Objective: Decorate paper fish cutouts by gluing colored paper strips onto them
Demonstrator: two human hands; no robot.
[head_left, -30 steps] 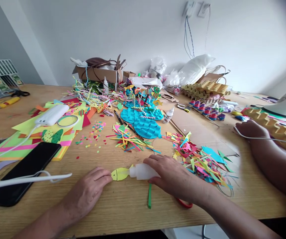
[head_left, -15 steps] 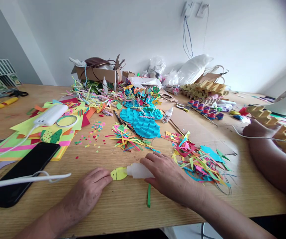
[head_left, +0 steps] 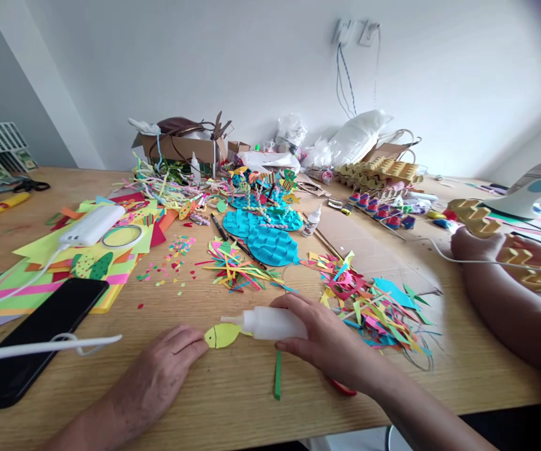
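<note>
My left hand (head_left: 172,358) has its fingers closed together on the head end of a yellow-green paper fish (head_left: 225,336), which lies on the table with a drawn eye and a dark curved line. A translucent white glue bottle (head_left: 277,322) lies sideways in my right hand (head_left: 323,335), fingers wrapped over it. Its thin nozzle points left, over the upper edge of the fish; whether it touches cannot be made out. Below the bottle is a green paper strip (head_left: 278,374). Part of a red object (head_left: 344,386) shows under my right wrist.
Paper scraps (head_left: 373,313) are heaped to the right, with blue egg-carton pieces (head_left: 273,244) and a small glue bottle (head_left: 312,222) beyond. At left lie a black phone (head_left: 39,338) and coloured paper (head_left: 21,282). Another person's hands (head_left: 477,245) handle yellow carton at right.
The glue bottle has turned and shifted slightly, and its nozzle now shows above the fish. A red object has come into sight under my right wrist. My left hand stays at the fish.
</note>
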